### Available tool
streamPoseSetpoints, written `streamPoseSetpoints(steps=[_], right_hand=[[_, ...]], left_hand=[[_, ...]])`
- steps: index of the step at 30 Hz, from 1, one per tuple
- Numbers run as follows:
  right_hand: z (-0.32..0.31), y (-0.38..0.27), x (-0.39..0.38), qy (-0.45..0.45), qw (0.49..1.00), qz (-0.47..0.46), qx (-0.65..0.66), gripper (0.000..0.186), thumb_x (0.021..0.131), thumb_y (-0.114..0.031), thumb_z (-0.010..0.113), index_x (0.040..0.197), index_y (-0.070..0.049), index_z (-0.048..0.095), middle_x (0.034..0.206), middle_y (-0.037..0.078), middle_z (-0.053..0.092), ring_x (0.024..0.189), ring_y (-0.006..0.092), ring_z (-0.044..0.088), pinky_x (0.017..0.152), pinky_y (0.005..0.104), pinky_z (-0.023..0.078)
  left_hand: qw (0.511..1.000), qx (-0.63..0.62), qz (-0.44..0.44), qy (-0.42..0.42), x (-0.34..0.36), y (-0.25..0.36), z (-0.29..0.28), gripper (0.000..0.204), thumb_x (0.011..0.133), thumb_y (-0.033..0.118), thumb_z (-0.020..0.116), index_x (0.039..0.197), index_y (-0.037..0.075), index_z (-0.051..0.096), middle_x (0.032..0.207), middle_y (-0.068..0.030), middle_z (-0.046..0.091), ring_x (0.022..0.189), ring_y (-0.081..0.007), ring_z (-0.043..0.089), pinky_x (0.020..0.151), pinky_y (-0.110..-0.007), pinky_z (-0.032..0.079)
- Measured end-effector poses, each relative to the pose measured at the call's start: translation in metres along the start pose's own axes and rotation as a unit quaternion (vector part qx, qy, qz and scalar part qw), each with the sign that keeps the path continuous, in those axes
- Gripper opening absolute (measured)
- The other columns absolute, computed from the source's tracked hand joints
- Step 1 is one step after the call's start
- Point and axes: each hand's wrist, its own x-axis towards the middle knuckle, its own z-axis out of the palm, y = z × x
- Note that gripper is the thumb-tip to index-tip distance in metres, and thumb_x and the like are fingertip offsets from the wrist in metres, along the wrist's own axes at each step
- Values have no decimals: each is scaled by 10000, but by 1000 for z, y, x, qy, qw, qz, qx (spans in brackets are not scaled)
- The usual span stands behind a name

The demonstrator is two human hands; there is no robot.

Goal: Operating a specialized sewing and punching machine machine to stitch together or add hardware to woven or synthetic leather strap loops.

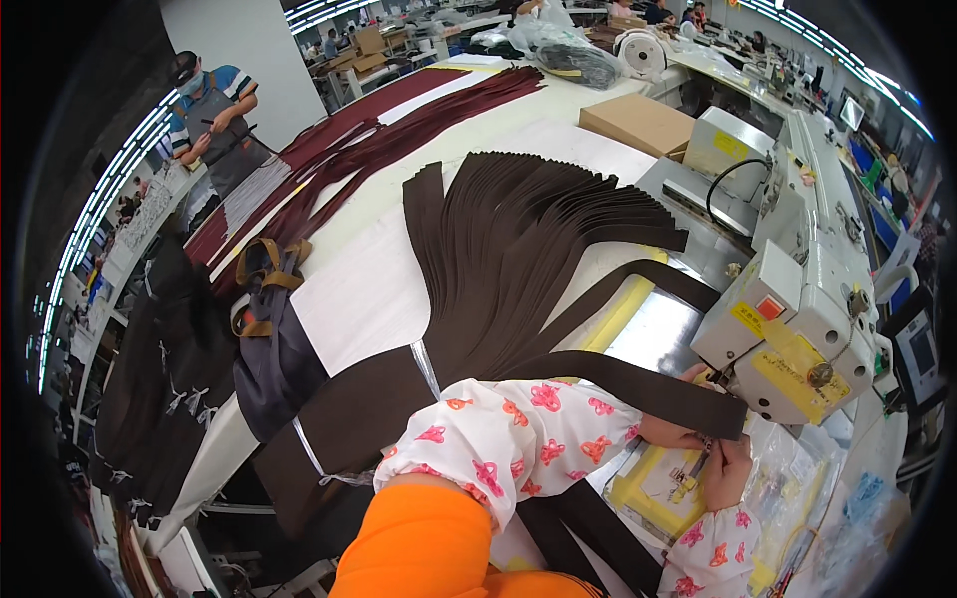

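A dark brown fabric strip (638, 384) runs from the pile to the front of a grey-white sewing machine (797, 319). My left hand (670, 431) is closed around this strip close to its end, with part of the hand hidden under the cloth. Pinched at the strip's lower end corner is my right hand (728, 470), its fingertips meeting those of the left. Something tiny and metallic shows between the fingertips, too small to name. Both forearms wear white sleeves with pink and orange prints. The machine's needle area is mostly hidden behind the strip and hands.
A fanned stack of brown strips (528, 229), tied with a white band (426, 369), covers the table's middle. Maroon strips (399, 149) lie beyond. A dark bag (274, 339) and tied dark bundles (164, 369) are at left. A cardboard box (636, 125) sits behind; a person (214, 120) stands far left.
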Motion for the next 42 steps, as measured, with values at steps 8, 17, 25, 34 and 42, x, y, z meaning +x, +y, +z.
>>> streamPoseSetpoints(steps=[8,17,25,34,42], right_hand=[[25,-11,8,15,943,-29,-330,147,670,-135,593,742,-9,618,859,139,630,794,287,532,646,388,389],[24,-14,8,43,944,-17,-326,373,755,-161,537,1096,-16,575,1200,126,539,957,258,507,768,376,384],[-20,23,12,-108,985,-33,-134,324,743,-102,544,1055,-78,630,1227,23,561,932,220,530,780,367,395],[-13,24,0,11,993,-83,-88,317,731,-24,546,1033,-51,637,1204,26,567,911,225,524,750,346,442],[-18,15,6,-17,983,-79,-168,330,718,-32,553,1038,-54,629,1182,46,571,942,219,515,783,336,415]], left_hand=[[968,84,-163,-169,8,39,5,240,775,112,531,973,-19,565,812,-145,611,752,-307,610,692,-394,489],[889,276,-125,-343,38,61,-35,326,764,114,512,1030,-68,559,1148,-188,555,1044,-287,566,869,-355,471],[952,156,6,-265,41,17,-36,238,765,118,543,978,48,623,1157,-85,585,999,-229,592,812,-327,503],[973,58,-50,-216,24,1,-29,255,757,107,564,1007,85,608,1225,-46,555,1069,-203,555,839,-382,435],[965,71,-57,-245,30,4,-32,315,779,108,533,1089,112,591,1228,-10,546,1116,-203,503,895,-365,372]])
